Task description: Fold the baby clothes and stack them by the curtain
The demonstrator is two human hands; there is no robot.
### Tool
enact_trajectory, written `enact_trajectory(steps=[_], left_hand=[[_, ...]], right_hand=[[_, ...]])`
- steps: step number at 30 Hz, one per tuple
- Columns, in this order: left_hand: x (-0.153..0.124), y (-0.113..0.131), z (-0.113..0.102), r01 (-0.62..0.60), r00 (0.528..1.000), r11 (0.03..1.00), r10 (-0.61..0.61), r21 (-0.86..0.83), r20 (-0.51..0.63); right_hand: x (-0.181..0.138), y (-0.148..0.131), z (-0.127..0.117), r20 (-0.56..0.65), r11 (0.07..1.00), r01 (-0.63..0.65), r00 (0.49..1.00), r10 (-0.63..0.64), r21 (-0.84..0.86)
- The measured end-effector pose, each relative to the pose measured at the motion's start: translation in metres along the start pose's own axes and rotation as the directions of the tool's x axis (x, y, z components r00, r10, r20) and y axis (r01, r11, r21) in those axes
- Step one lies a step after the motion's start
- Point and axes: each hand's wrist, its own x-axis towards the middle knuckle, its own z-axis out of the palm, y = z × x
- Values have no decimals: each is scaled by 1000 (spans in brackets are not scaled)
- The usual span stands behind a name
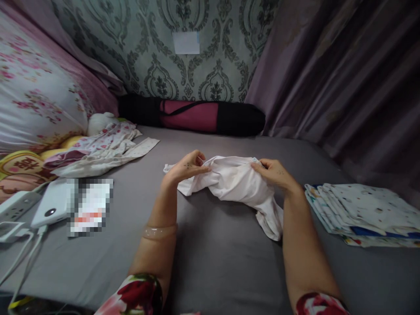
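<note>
A white long-sleeved garment (239, 181) is stretched between my two hands over the grey sheet (216, 245). My left hand (188, 167) pinches its upper edge on the left. On the right, my right hand (274, 173) grips the same edge beside a small bluish tag. The cloth hangs in loose folds, one sleeve drooping near my right forearm and another part showing beneath my left hand. Whether it is a shirt or a bodysuit I cannot tell.
At right lies a stack of folded printed cloths (370, 210). A white power bank (55, 203), power strip (19, 205) and cables are at left. Small clothes (108, 153) lie by a floral pillow (36, 87). A black and maroon long bag (193, 116) rests along the wall.
</note>
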Motion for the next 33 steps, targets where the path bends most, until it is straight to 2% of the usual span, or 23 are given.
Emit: enact_trajectory(steps=[2,5,8,10,14,20,33], left_hand=[[2,-2,3,49,999,999,-49,-11,-14],[3,-2,5,103,993,986,-110,-131,-46],[1,2,4,66,992,961,-93,-268,-90],[0,4,3,33,991,953,-70,-300,-116],[-2,10,4,-46,990,947,2,-318,-138],[-3,15,9,-106,994,945,89,-311,-68],[-6,28,14,-103,993,960,82,-259,-89]], right_hand=[[-2,0,-1,2,1000,-7,1000,7,17],[-4,2,-6,21,997,-23,1000,21,78],[-6,7,-12,58,987,-57,997,48,151],[-7,10,-15,77,979,-79,995,66,190],[-6,14,-17,81,954,-96,994,76,283],[-8,14,-17,106,953,-98,992,71,286],[-12,5,-19,127,977,-59,991,34,203]])
